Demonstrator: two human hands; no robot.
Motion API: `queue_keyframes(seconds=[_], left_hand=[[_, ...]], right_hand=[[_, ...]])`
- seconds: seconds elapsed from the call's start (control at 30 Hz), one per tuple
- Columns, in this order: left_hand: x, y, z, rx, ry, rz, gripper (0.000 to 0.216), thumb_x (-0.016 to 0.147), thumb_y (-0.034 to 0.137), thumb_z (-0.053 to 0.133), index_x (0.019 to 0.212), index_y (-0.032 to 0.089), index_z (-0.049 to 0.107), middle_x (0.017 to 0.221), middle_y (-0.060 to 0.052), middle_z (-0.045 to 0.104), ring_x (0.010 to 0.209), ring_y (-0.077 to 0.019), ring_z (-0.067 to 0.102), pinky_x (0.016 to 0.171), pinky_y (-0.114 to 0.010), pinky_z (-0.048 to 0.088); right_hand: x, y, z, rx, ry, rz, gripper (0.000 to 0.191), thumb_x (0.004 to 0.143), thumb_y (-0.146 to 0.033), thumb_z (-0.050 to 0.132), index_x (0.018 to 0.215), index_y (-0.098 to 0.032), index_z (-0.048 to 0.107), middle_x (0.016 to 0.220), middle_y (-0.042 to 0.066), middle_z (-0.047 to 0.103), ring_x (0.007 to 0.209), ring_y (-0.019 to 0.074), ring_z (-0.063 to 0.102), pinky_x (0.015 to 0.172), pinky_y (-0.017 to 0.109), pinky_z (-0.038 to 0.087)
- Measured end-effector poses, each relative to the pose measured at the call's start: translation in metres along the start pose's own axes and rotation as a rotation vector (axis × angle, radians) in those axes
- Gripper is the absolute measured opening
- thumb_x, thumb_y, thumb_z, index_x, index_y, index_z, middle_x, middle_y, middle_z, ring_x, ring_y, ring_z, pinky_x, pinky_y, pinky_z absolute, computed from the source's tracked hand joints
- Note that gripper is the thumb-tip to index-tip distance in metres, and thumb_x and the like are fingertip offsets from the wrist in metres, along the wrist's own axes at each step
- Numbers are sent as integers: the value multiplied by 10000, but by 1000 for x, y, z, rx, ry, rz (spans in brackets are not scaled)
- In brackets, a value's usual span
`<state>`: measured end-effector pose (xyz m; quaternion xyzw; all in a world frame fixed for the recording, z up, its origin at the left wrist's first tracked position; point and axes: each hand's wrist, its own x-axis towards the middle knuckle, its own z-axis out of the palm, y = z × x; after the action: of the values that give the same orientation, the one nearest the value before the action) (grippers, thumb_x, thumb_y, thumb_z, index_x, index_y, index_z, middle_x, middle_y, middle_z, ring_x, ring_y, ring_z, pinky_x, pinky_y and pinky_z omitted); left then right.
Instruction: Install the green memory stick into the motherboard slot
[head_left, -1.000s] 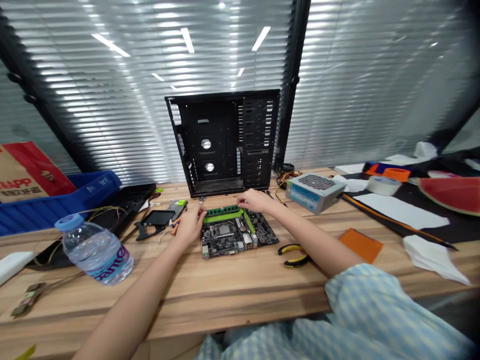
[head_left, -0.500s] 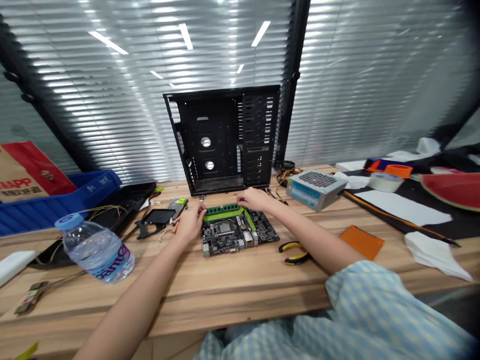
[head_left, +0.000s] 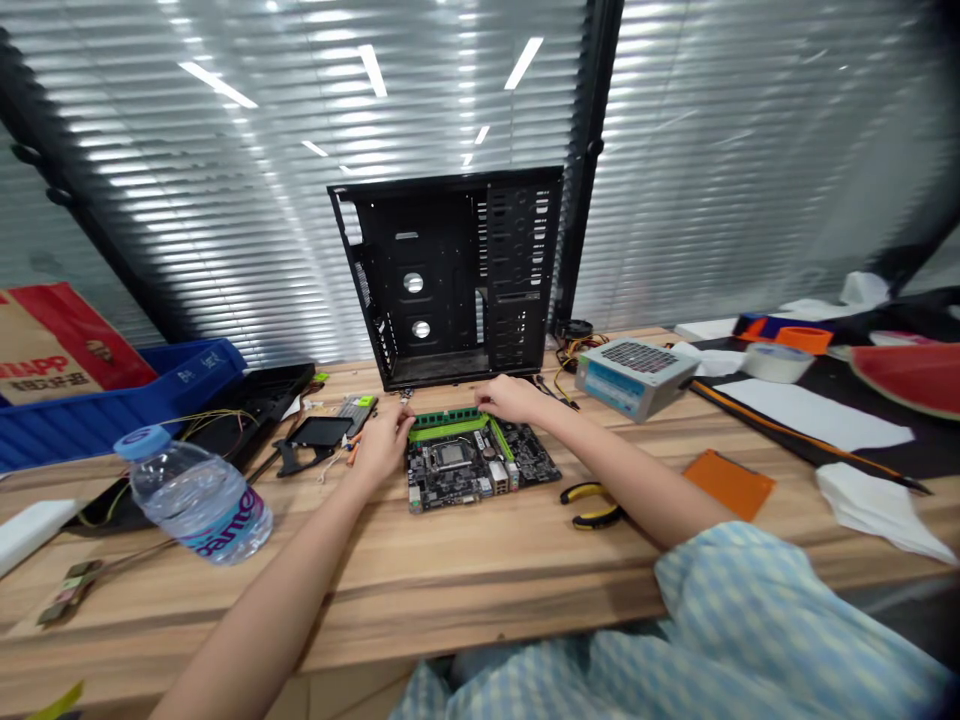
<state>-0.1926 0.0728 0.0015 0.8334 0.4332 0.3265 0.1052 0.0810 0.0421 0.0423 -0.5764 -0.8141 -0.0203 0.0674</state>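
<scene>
A black motherboard point(head_left: 480, 468) lies flat on the wooden table point(head_left: 465, 580) in front of me. A green memory stick point(head_left: 448, 418) stands along its far edge, above a light green slot. My left hand point(head_left: 384, 445) has its fingers pinched on the stick's left end. At the stick's right end my right hand point(head_left: 510, 398) presses down with curled fingers. An empty black computer case point(head_left: 450, 275) stands upright just behind the board.
A water bottle point(head_left: 196, 495) lies at the left. Black tray and drive point(head_left: 319, 432), blue bin point(head_left: 112, 400) and cardboard box are further left. Power supply point(head_left: 634, 375), yellow pliers point(head_left: 592, 505), orange card point(head_left: 729, 483), tape roll point(head_left: 776, 362), white papers and a watermelon slice point(head_left: 907, 375) lie right.
Both hands stay on the ends of the memory stick. Only the camera has shifted slightly.
</scene>
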Motion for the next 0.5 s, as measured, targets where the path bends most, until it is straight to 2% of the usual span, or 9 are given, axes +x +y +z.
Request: queue_keyframes(seconds=[0.5], left_hand=[[2, -4, 0, 28, -20, 5, 155, 912, 287, 461, 937, 219, 598, 894, -67, 710, 874, -250, 662, 808, -353, 488]], right_hand=[[-1, -2, 0, -26, -7, -22, 194, 951, -266, 544, 1027, -245, 721, 1040, 52, 737, 962, 201, 678, 722, 226, 451]])
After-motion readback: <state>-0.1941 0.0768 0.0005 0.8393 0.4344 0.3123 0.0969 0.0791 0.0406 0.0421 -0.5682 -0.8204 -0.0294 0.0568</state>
